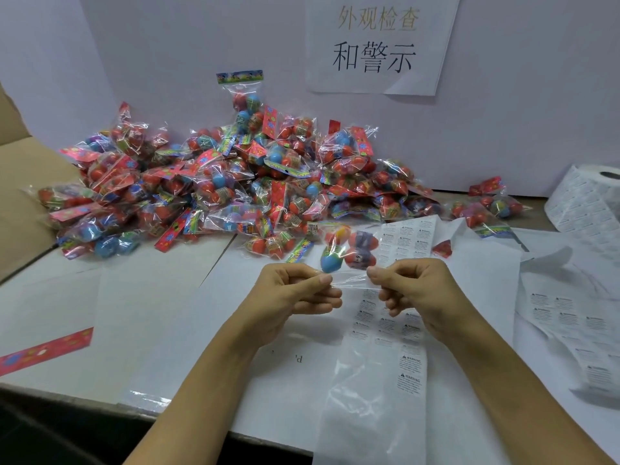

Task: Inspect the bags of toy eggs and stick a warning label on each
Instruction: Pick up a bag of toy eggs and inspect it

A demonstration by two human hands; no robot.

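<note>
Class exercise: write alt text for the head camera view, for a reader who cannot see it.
Two hands, the left hand and right hand, pinch the clear end of a bag of toy eggs above a strip of warning labels. Behind lies a pile of bagged eggs; a label roll sits far right.

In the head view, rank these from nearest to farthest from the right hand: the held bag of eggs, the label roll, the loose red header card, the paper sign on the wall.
From the right hand:
1. Held bag of eggs, pinched at its edge.
2. Label roll, far right.
3. Paper sign, up on the wall.
4. Red header card, far left.
</note>
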